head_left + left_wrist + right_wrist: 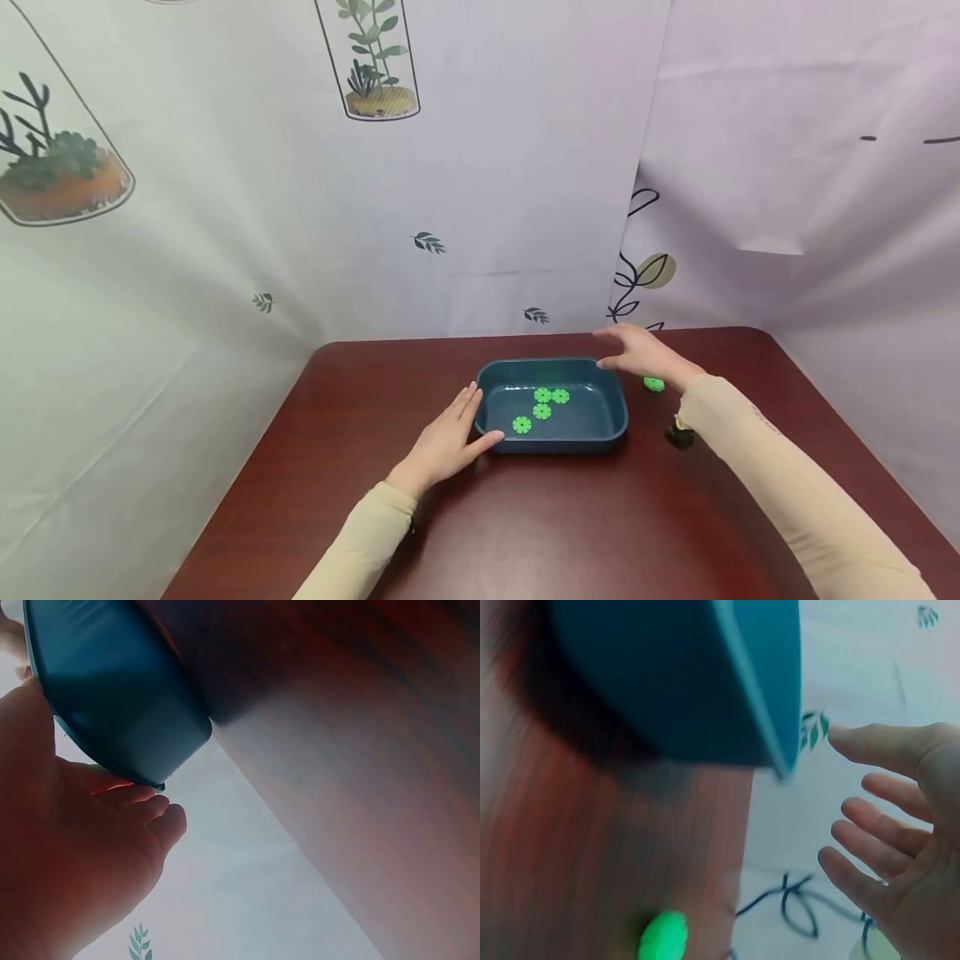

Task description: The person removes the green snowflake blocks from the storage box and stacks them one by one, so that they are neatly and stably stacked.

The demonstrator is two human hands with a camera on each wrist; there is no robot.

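Observation:
A dark blue rectangular dish (555,447) stands on the table. Several flat green notched discs (542,411) lie on its bottom. My left hand (441,443) rests at the dish's left end, its fingers fairly straight along the side and the thumb at the front corner. Over the dish's back right corner is my right hand (643,352), fingers apart and nothing in them. The right wrist view shows that hand (900,825) with a gap between it and the dish wall (667,690). Below its wrist, another green piece (654,384) sits on the table, partly hidden.
The reddish-brown wooden table (360,400) has rounded back corners. White cloth (480,192) with printed plants hangs behind it and at both sides. A small dark object (679,436) shows under the right sleeve, at the wrist.

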